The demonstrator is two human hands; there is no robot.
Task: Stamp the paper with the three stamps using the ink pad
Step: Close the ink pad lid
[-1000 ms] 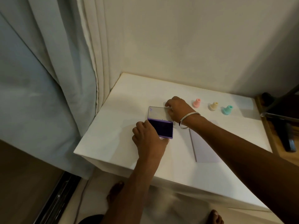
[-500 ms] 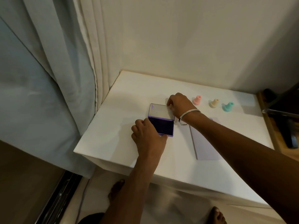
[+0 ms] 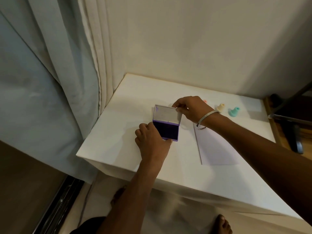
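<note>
Ink pad lies open between the two hands, its dark purple surface bared and its clear lid tipped up at the far side. The left hand is closed over the near left corner of the base, pinning it to the white table; the right hand pinches the lid's far right corner between thumb and fingers. I judge the step in hand to be the opening of the pad, with no stamping begun. The paper lies flat just under the right forearm, apart from the pad. Beyond the right wrist stand the stamps: the pink stamp mostly hidden behind the hand, then the cream stamp and the teal stamp, all untouched. The next move likely calls for letting go of the lid so it rests open, then reaching past it for a stamp while the left hand steadies the base.
</note>
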